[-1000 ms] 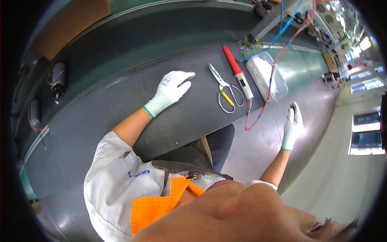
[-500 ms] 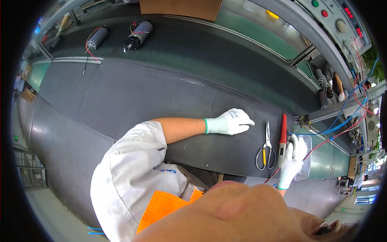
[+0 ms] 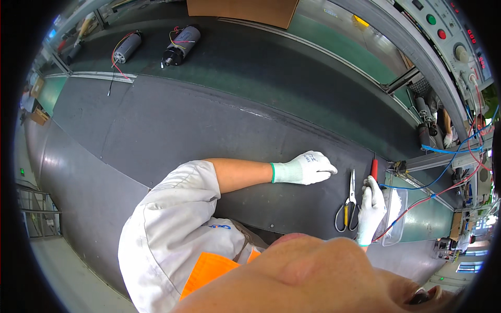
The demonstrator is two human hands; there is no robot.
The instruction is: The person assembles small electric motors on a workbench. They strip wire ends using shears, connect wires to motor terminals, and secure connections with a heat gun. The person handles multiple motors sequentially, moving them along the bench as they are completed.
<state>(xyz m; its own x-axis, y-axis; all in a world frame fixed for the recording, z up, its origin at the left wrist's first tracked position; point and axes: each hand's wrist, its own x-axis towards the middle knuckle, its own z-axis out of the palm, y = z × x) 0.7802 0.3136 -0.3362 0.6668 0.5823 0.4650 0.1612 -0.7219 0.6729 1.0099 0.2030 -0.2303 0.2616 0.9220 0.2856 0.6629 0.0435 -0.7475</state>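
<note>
My left hand (image 3: 312,168), in a white knitted glove with a green cuff, rests over the dark bench with its fingers curled together; anything inside them is hidden. My right hand (image 3: 371,209), gloved alike, is just left of a clear plastic box (image 3: 400,230) holding white material. Its fingers are drawn together, and I cannot make out what they hold. It covers the lower part of a red-handled tool (image 3: 374,168). Between the two hands lie scissors (image 3: 352,197) with black handles and a yellow piece, blades pointing away from me.
Two grey cylindrical motors with wires, one smaller (image 3: 127,48) and one larger (image 3: 182,46), lie on the dark green belt (image 3: 292,78). A cardboard box (image 3: 245,9) stands beyond. At right are a control panel (image 3: 451,39), a metal frame, and blue and red cables.
My right hand has come out of the clear box and moved left over the red-handled tool. My left hand stays curled. The whole view has shifted slightly.
</note>
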